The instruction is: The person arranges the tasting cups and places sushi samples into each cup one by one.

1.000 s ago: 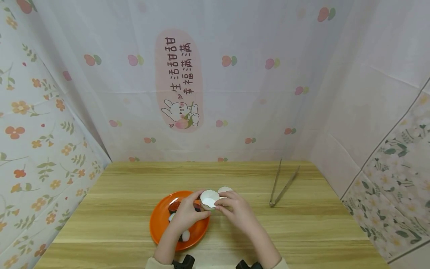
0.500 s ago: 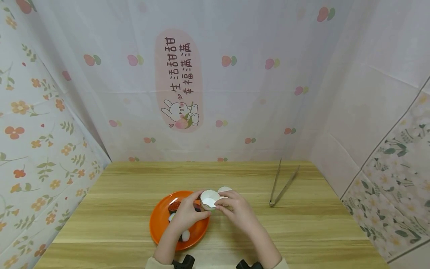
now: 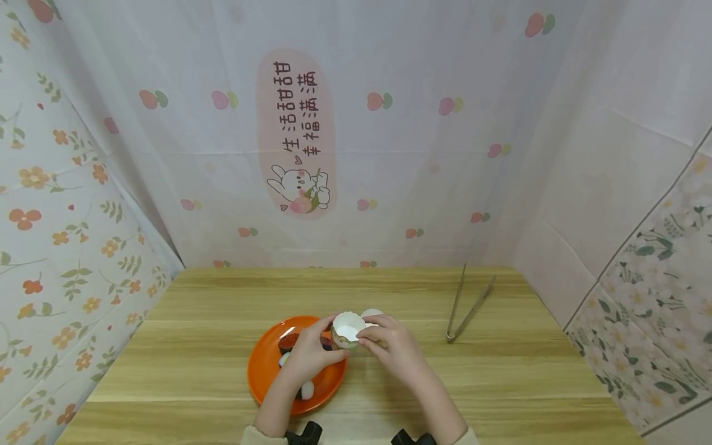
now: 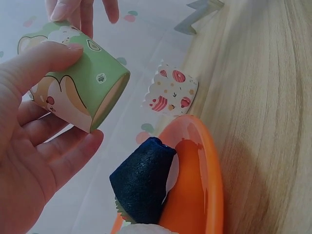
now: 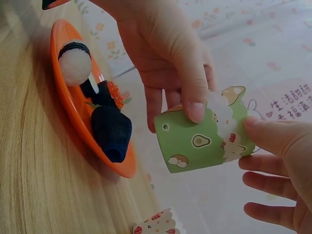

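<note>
A green paper baking cup (image 4: pixel 100 78), printed with a corgi and an avocado, is held up between both hands beside the plate. My left hand (image 3: pixel 308 353) grips its side, thumb on one face and fingers on the other. With thumb and fingertip, my right hand (image 3: pixel 394 347) pinches its scalloped rim. The white inside of the cup (image 3: pixel 347 326) shows from above. A second baking cup (image 4: pixel 170 92), white with pink cake prints, stands on the table just beyond, partly hidden by the right hand in the head view.
An orange plate (image 3: pixel 257 371) sits under the left forearm. It bears a dark seaweed-wrapped roll (image 5: pixel 112 131), a rice ball with a seaweed band (image 5: pixel 75 68) and a piece topped with orange roe (image 5: pixel 116 95). Metal tongs (image 3: pixel 453 330) lie spread at the right of the wooden table (image 3: pixel 222 296).
The green baking cup has tilted slightly and shifted a little to the right, showing more of its printed side. Both hands keep nearly the same place.
</note>
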Tool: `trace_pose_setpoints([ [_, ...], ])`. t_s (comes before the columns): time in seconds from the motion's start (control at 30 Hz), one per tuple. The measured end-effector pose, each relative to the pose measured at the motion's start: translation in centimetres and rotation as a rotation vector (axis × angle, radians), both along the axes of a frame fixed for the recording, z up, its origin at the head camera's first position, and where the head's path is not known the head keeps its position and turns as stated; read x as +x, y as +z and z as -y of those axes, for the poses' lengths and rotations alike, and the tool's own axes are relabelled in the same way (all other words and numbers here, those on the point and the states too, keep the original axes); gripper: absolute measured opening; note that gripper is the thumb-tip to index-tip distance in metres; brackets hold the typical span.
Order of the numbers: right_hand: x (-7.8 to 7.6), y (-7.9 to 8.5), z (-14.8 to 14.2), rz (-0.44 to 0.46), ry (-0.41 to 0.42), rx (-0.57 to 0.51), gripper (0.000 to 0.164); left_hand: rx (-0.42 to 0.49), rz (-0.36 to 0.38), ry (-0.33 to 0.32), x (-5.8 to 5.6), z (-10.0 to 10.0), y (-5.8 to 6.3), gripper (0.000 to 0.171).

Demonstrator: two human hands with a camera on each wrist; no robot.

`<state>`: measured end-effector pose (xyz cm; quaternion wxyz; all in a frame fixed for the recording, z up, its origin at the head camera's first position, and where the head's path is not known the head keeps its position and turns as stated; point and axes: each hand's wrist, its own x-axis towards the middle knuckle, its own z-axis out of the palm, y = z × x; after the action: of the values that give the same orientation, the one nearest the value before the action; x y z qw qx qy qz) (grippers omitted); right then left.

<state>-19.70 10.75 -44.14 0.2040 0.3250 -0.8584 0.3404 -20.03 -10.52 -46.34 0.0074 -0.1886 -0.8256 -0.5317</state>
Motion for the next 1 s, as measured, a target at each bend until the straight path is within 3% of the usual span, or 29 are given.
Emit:
trace_pose_setpoints([
  [1.0, 0.4, 1.1, -0.6, -0.052, -0.045, -0.044, 0.010, 0.001, 0.020, 0.014, -0.1, 0.0, -0.1, 0.067],
])
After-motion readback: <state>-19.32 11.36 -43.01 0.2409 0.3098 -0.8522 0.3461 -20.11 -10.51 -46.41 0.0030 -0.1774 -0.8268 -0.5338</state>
